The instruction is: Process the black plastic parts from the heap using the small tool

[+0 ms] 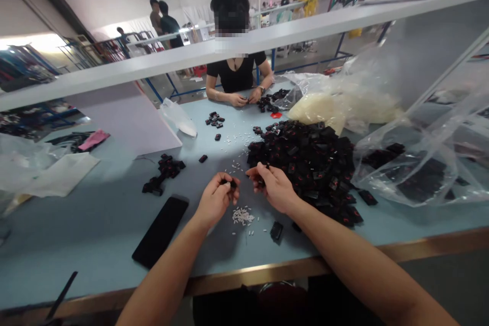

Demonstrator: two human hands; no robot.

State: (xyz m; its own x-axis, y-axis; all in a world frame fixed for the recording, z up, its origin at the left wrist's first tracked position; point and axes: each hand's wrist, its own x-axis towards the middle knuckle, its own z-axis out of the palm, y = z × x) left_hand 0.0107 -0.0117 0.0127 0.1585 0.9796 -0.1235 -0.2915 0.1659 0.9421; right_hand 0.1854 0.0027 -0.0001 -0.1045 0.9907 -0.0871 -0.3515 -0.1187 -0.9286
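L hand [216, 199] is half closed, its fingers pinching a small black piece [231, 183]; R hand [273, 188] is also half closed, with another black piece [263, 179] held at the fingertips. Much work seems left: a big heap of black pieces w/ red marks [301, 168] lies on the counter [95, 234] just beside R hand, approx. Only a small black group [164, 173] lies apart at left. A little pile of white bits [242, 216] sits below the hands.
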